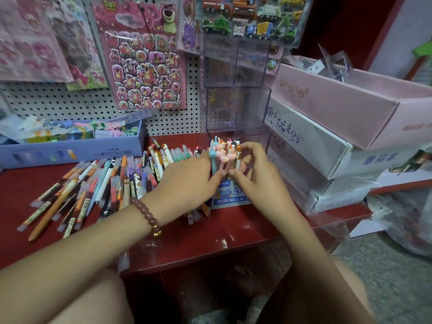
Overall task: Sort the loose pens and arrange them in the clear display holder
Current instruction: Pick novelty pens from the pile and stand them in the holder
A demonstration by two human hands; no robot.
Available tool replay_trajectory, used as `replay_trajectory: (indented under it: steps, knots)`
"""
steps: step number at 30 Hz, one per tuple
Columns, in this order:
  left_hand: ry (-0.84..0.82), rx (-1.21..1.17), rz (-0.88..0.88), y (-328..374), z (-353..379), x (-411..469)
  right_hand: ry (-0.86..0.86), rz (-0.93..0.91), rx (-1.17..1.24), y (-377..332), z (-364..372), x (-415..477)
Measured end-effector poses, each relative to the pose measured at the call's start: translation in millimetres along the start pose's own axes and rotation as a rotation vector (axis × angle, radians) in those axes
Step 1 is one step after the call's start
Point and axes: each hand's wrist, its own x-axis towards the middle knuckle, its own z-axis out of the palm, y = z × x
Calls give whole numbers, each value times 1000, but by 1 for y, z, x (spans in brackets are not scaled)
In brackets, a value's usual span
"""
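Animal-topped pens [223,153] stand in the near compartment of the clear display holder [236,106]. Left hand [187,176] presses the bunch with near-straight fingers. Right hand [254,169] curls round it, pinching. Loose pens [105,183] lie left on the red shelf [198,235]. Best bet: level the tops, keep the bunch upright, avoid tipping the holder.

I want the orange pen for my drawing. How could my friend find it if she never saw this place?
Start at the red shelf, then find the pile of loose pens spread left of the left hand. At the pile's near left edge lies the orange pen. It is thicker and mostly orange, while the pens beside it are thin with clear caps.
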Motion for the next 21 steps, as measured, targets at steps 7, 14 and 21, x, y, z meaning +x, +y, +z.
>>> replay_trajectory:
  steps: [7,14,21]
  knots:
    - [-43,-126,6,-7,2,0,-24,12,-125,-5,-3,-6]
    - [1,-278,59,-34,1,-9,151,-158,221,-37,-4,-17]
    - [41,-548,-14,-116,-14,-36,-85,-329,250,-63,32,-33]
